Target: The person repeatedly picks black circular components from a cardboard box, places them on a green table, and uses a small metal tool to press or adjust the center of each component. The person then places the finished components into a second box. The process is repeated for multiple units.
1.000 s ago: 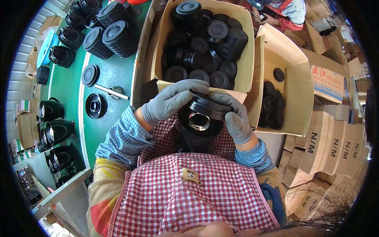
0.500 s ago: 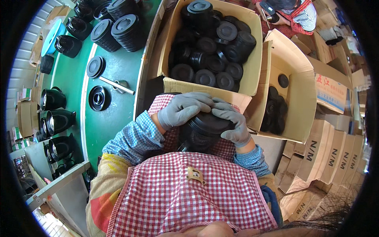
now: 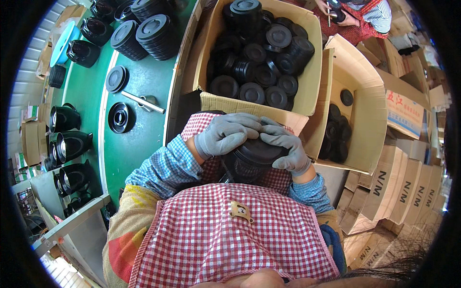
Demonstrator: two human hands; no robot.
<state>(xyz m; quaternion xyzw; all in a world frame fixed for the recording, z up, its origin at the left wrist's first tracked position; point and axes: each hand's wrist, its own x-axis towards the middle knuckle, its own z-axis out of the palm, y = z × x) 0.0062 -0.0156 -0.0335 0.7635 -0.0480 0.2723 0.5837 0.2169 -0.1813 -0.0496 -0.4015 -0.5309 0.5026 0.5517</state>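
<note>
In my lap sits a dark, bulky thing topped by a black round plastic part (image 3: 255,152), its lower body partly lost against the apron and in shadow. Grey-gloved, my left hand (image 3: 227,134) curls over its far left edge with the fingers together. My right hand (image 3: 288,148), gloved the same way, wraps the far right edge, thumb toward the near side. The fingertips of both hands meet at the far rim. Just beyond them stands a cardboard box (image 3: 259,106) heaped with similar black round parts (image 3: 251,93).
A second carton (image 3: 367,129) at the right holds several small black discs (image 3: 337,139). On the green bench (image 3: 134,173) at the left lie a black ring-shaped part (image 3: 121,118), a metal rod tool (image 3: 144,102), stacked discs (image 3: 156,37) and black kettle-like bodies (image 3: 74,146). Another person (image 3: 357,17) works at the far right.
Both hands stay on the round part in nearly the same grip. Hands and part sit very slightly farther right in the picture, as do the boxes. The other person's hands have moved a little.
</note>
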